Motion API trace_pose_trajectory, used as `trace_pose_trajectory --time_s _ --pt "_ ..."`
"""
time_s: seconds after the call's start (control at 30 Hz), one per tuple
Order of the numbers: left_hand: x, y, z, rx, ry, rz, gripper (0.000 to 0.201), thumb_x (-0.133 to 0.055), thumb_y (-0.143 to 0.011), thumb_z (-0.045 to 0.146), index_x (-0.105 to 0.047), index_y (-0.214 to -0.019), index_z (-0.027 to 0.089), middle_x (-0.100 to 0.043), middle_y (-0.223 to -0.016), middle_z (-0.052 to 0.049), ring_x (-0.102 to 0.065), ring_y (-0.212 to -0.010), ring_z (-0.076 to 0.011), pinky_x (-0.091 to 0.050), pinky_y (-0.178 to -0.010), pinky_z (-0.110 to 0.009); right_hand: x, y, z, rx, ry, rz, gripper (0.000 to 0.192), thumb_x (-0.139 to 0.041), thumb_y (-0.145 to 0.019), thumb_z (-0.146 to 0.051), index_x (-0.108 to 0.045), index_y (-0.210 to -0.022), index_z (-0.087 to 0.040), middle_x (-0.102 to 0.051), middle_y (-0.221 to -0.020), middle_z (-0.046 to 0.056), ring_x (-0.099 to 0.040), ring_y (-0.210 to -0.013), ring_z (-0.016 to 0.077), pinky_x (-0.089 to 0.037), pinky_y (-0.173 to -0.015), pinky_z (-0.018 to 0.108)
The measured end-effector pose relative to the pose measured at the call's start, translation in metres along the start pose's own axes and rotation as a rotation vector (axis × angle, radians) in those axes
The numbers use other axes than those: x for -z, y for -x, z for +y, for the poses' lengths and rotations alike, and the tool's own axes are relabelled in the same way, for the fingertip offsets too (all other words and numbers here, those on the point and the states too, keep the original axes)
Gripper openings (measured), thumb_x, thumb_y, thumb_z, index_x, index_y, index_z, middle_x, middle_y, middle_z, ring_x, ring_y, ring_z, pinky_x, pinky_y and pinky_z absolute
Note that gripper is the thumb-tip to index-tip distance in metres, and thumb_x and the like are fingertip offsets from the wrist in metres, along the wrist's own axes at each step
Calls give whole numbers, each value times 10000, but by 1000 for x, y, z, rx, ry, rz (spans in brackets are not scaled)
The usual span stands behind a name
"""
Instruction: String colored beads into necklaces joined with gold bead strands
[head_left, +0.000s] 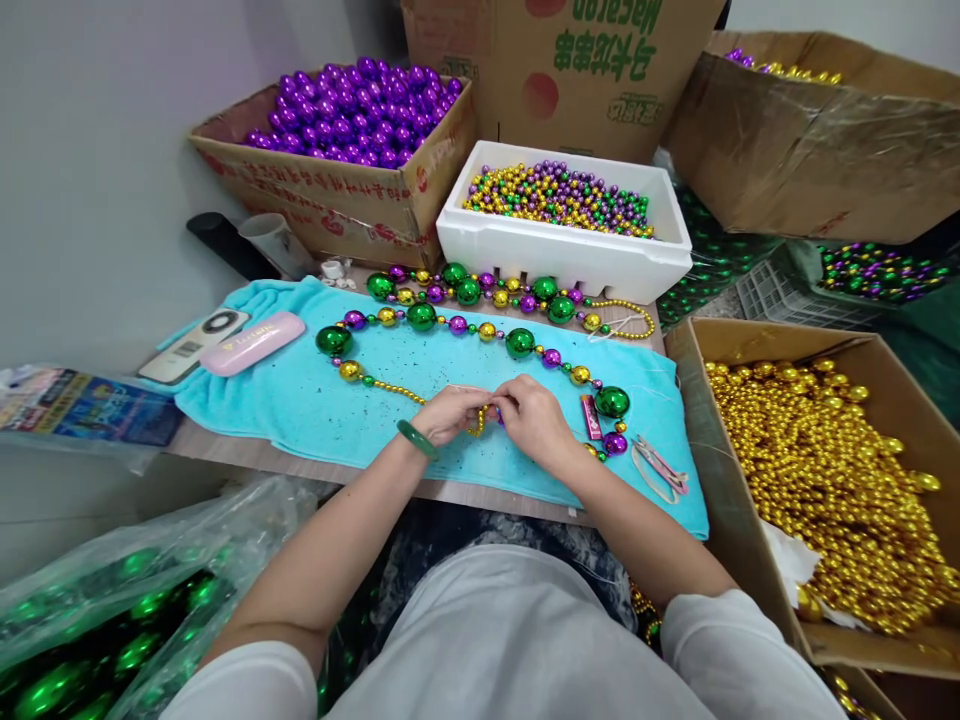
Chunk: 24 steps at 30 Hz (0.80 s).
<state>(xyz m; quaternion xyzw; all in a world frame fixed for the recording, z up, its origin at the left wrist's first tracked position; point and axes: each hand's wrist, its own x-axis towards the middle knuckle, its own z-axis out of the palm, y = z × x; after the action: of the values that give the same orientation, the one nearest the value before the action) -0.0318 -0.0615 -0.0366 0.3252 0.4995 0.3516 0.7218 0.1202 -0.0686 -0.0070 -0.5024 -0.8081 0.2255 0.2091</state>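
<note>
A bead necklace (421, 317) in green, purple and gold loops across a turquoise towel (285, 410). Its two ends come together at my hands. My left hand (454, 412), below a green bangle (417, 438), pinches the end by the small gold beads. Against it, my right hand (531, 415) is closed with thumb and forefinger pressed together at the same end. Fingers hide the exact joining point. Behind lies a second beaded strand (467, 291), with a tail of small gold beads. Near my right wrist are a small pink tube (590, 417) and pink-handled thread snips (661, 466).
A white foam box (562, 255) of mixed small beads stands at the back, beside a carton of purple beads (360, 115). To the right is a carton of gold beads (825, 490). A pink case (253, 343) and a white device (193, 346) lie at left.
</note>
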Motion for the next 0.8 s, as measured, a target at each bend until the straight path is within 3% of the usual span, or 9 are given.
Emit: trace_pose_trajectory --time_s 0.17,0.27,0.4,0.43,0.53,0.6,0.7,0.8 --pt "0 3 8 -108 -53 11 225 -761 -594 336 -671 -622 132 -618 -589 -23 -532 -563 -106 -391 -543 -230 -18 24 0 91 -69 -44 168 -517 -858 -133 -675 -907 -160 -661 -922 95 -603 -868 194 -453 -800 301" --pt "4 9 14 -235 -312 32 229 -720 -650 369 -678 -653 144 -637 -626 -24 -549 -609 -120 -418 -596 -245 -5 24 7 59 -151 -135 138 -564 -840 -189 -700 -864 -186 -698 -916 74 -627 -851 195 -457 -787 301" --pt "3 17 20 -403 -626 15 230 -645 -733 384 -681 -705 159 -675 -726 -37 -581 -676 -147 -451 -649 -275 22 -3 25 -113 -322 50 165 -552 -837 -249 -697 -799 -179 -707 -824 49 -621 -784 181 -446 -743 297" --pt "2 18 21 -452 -672 -18 225 -626 -753 377 -680 -713 162 -685 -758 -41 -593 -704 -153 -460 -674 -280 24 -12 30 -119 -419 36 159 -550 -825 -233 -688 -778 -169 -703 -813 46 -616 -780 169 -444 -736 285" --pt "0 17 22 -610 -807 -103 202 -572 -808 332 -675 -732 176 -703 -797 -39 -618 -772 -160 -465 -748 -290 19 -37 45 -150 -770 -273 97 -574 -765 -190 -663 -781 -154 -672 -721 12 -585 -662 112 -421 -599 214" --pt "0 14 20 -726 -970 -118 192 -539 -840 296 -670 -752 188 -711 -806 -31 -623 -799 -160 -445 -799 -310 9 -47 54 -207 -930 -503 128 -611 -722 -201 -648 -834 -152 -632 -630 -20 -515 -518 77 -322 -448 175" --pt "5 11 15 -882 -1291 -71 188 -506 -876 259 -665 -799 191 -705 -813 -31 -612 -789 -165 -402 -809 -344 -1 -55 66 -254 -1046 -733 239 -673 -644 -202 -636 -872 -140 -632 -628 -24 -471 -426 53 -190 -351 168" --pt "11 9 10 -999 -1533 4 228 -465 -906 256 -663 -827 176 -664 -759 -49 -573 -756 -182 -380 -765 -357 -6 -59 73 -267 -1040 -881 305 -707 -587 -171 -647 -883 -128 -678 -734 6 -535 -447 61 -195 -329 160"
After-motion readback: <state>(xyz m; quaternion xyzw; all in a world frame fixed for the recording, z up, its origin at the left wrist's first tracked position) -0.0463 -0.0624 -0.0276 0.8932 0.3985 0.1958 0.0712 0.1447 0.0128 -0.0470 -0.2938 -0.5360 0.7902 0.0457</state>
